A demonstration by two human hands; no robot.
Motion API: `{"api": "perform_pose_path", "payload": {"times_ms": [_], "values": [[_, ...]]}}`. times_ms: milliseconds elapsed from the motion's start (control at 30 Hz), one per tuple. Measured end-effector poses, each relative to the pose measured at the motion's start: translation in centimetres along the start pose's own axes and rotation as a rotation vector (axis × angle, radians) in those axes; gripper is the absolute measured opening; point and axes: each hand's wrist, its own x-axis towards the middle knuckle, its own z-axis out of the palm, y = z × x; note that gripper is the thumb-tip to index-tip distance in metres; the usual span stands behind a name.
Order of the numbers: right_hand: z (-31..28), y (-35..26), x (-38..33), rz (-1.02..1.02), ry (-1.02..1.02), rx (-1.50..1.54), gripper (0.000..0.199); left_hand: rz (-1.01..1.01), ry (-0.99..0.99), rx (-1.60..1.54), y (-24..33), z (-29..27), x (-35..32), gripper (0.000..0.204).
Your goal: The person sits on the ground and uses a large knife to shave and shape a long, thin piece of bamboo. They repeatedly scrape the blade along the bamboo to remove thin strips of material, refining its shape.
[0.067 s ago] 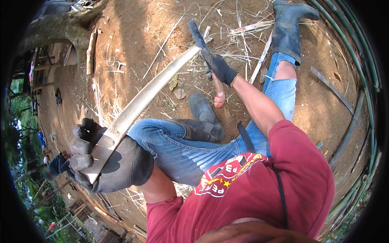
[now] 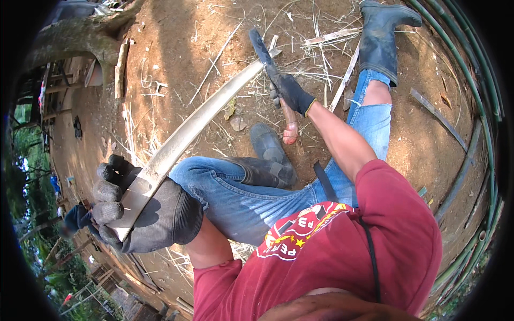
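Note:
My left hand (image 2: 140, 209), in a dark work glove, grips the near end of a long pale split bamboo strip (image 2: 187, 134) that runs up and right across my bent knee. My right hand (image 2: 289, 92), also gloved, holds a long knife (image 2: 265, 52) by its wooden handle (image 2: 289, 127); the dark blade lies against the strip's far end. I sit on the bare earth in blue jeans, a red shirt and dark rubber boots (image 2: 381, 33).
Bamboo shavings and thin slivers (image 2: 326, 43) litter the brown soil ahead. Long green bamboo poles (image 2: 471, 85) curve along the right edge. A tree trunk (image 2: 75, 37) and wooden structures stand at the upper left. A dark strip (image 2: 433, 120) lies at right.

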Motion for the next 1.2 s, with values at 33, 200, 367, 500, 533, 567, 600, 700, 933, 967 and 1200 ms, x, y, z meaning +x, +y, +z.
{"api": "perform_pose_path", "payload": {"times_ms": [33, 200, 367, 500, 533, 567, 600, 700, 933, 967, 1200], "values": [[0.2, 0.0, -0.4, 0.017, 0.003, -0.005, 0.042, -0.002, 0.088, 0.002, 0.2, -0.2, 0.0, 0.037], [1.0, 1.1, -1.6, -0.044, -0.033, -0.024, 0.043, 0.043, 0.016, 0.022, -0.4, -0.1, -0.2, 0.038], [2.5, 0.1, -4.4, -0.055, -0.139, -0.108, 0.045, 0.074, -0.006, 0.023, -0.1, 1.0, -0.6, 0.038], [9.6, -2.8, -10.3, -0.131, -0.339, -0.300, 0.054, 0.071, 0.062, -0.007, -0.7, -0.9, -0.4, 0.034], [11.8, -3.8, -12.1, -0.150, -0.368, -0.347, 0.052, 0.058, 0.145, 0.014, -0.5, -0.9, -0.4, 0.035], [13.2, -3.9, -13.2, -0.178, -0.401, -0.360, 0.049, 0.045, 0.228, 0.032, -0.5, -0.7, -0.4, 0.035], [13.6, -3.5, -13.0, -0.188, -0.397, -0.343, 0.048, 0.031, 0.312, 0.049, -0.5, -0.6, -0.4, 0.036], [12.9, -1.1, -10.0, -0.207, -0.300, -0.359, 0.044, 0.001, 0.452, 0.086, -0.2, -1.3, 0.7, 0.034], [-2.2, -2.3, 4.3, -0.100, 0.176, 0.091, 0.051, -0.053, 0.291, 0.025, -0.6, -2.1, 1.0, 0.027], [-3.5, -2.8, 6.1, -0.088, 0.170, 0.039, 0.052, -0.074, 0.230, -0.012, -0.5, -2.2, 1.4, 0.025], [-3.4, -1.9, 8.2, -0.047, 0.060, -0.095, 0.053, -0.138, 0.070, -0.029, -0.2, -2.0, 1.2, 0.018]]}}
